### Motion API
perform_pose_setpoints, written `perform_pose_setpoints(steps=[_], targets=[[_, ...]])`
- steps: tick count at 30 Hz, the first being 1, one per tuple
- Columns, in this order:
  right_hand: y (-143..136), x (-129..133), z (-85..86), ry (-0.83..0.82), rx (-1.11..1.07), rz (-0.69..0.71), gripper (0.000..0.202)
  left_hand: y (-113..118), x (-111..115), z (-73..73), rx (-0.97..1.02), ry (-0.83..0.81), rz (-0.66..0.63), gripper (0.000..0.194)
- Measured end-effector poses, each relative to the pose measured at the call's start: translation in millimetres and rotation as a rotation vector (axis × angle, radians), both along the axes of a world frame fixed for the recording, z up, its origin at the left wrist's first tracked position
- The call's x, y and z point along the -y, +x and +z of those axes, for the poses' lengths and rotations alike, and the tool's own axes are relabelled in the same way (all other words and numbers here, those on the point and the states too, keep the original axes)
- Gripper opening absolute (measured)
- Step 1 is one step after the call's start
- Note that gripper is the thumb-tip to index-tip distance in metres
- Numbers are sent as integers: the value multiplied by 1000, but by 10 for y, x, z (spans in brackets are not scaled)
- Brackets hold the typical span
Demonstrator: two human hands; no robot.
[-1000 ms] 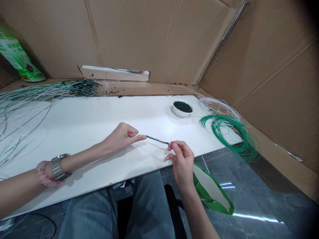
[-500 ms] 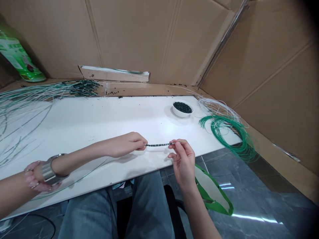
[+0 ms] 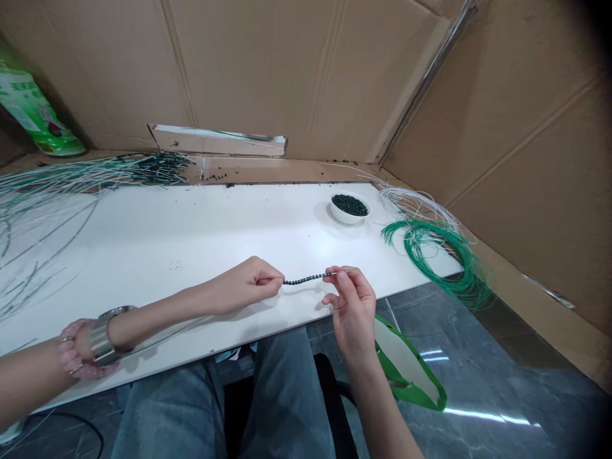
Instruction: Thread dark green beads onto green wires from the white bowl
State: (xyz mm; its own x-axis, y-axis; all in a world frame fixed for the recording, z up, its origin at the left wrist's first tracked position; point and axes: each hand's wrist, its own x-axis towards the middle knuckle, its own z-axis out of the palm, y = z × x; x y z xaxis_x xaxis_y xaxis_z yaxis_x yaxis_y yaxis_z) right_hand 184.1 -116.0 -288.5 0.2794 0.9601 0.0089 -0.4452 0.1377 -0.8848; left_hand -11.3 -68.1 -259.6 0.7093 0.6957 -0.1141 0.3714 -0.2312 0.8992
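Note:
A short strand of dark beads (image 3: 304, 280) spans the gap between my two hands, sagging slightly, above the white board (image 3: 191, 223). My left hand (image 3: 253, 284) is closed on its left end, with the knuckles up. Thumb and fingertips of my right hand (image 3: 351, 296) pinch the right end, where a thin pale tip sticks out past the fingers. Behind my right hand, a white bowl (image 3: 348, 218) holds many small dark beads.
Bundled strings with dark beads (image 3: 162, 168) lie at the back left near a green bottle (image 3: 41, 118). At right are a coil of green cord (image 3: 415, 255) and white cord (image 3: 425, 203). Cardboard walls (image 3: 258, 64) enclose the back and right. A green-edged bag (image 3: 415, 376) is below.
My left hand has shifted slightly right and down, and its forearm has moved right. The bead strand now curves more. My right hand has barely moved.

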Motion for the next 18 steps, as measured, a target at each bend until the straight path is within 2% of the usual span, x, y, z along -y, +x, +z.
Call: perform_pose_setpoints(steps=[6, 12, 15, 18], targets=[[-27, -25, -16, 9, 56, -7, 13, 37, 68, 24, 83, -61, -4, 37], [-92, -50, -1, 66, 100, 28, 11, 235, 106, 9, 191, -409, -100, 39], [-123, -69, -1, 129, 204, -4, 7, 381, 96, -42, 319, -545, -24, 35], [-129, -88, -38, 171, 370, -65, 3, 493, 83, -105, 438, -615, 126, 34]])
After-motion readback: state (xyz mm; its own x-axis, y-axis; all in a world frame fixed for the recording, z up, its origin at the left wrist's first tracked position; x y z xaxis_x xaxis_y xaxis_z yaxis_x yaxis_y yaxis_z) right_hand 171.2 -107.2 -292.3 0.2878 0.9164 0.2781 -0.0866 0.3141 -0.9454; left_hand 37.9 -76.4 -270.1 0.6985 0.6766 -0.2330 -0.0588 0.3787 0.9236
